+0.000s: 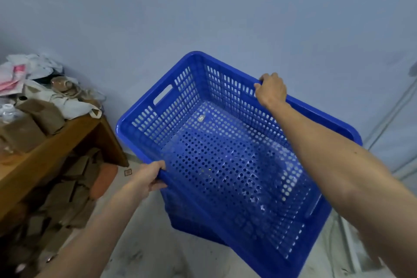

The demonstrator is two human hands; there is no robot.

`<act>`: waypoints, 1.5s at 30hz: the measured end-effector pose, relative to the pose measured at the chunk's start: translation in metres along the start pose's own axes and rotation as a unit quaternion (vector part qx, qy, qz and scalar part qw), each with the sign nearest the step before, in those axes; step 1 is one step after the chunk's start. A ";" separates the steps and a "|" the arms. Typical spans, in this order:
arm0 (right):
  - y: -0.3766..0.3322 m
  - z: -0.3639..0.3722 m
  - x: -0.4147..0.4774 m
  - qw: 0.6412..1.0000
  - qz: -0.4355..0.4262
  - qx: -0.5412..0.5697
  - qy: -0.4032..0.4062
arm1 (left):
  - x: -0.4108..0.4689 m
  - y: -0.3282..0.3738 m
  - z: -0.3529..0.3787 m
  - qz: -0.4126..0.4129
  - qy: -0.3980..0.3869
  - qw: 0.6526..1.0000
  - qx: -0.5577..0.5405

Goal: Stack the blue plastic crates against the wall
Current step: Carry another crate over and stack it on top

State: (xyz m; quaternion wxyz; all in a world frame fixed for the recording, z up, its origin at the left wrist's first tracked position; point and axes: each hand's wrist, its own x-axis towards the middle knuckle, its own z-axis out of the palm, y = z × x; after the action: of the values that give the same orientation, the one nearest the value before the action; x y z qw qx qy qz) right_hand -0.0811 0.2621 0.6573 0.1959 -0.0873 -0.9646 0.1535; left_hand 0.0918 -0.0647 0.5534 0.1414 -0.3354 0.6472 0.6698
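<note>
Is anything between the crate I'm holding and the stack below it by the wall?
Nothing visible. The blue crate, held at its rim by the left hand and right hand, hangs tilted directly over another crate on the floor. The wooden table stands off to the left.

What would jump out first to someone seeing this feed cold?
The big blue perforated crate fills the middle of the view, tilted and held in front of the pale blue wall. The left hand grips its near rim and the right hand its far rim; another blue crate seems to sit just beneath it. At left, a wooden table is heaped with brown packets and cloth.
</note>
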 end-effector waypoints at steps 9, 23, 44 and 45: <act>-0.033 0.076 0.043 0.997 -0.056 -0.026 -0.054 | 0.042 -0.030 -0.011 -0.095 -0.028 0.994 -0.049; -0.019 0.163 0.096 0.988 -0.068 -0.016 -0.136 | 0.059 -0.036 0.048 -0.117 0.010 0.987 -0.113; 0.027 0.188 0.114 0.914 -0.082 -0.100 -0.384 | 0.087 -0.010 0.097 -0.097 0.059 0.993 -0.024; 0.029 0.187 0.111 0.916 -0.082 -0.089 -0.381 | 0.085 -0.011 0.096 -0.094 0.054 0.994 -0.009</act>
State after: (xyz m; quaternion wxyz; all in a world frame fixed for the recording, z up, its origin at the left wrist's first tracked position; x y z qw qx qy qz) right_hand -0.2544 0.2653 0.5233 -0.1836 0.0397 -0.9796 0.0719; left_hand 0.0107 0.0083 0.4855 0.1661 -0.4317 0.6130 0.6405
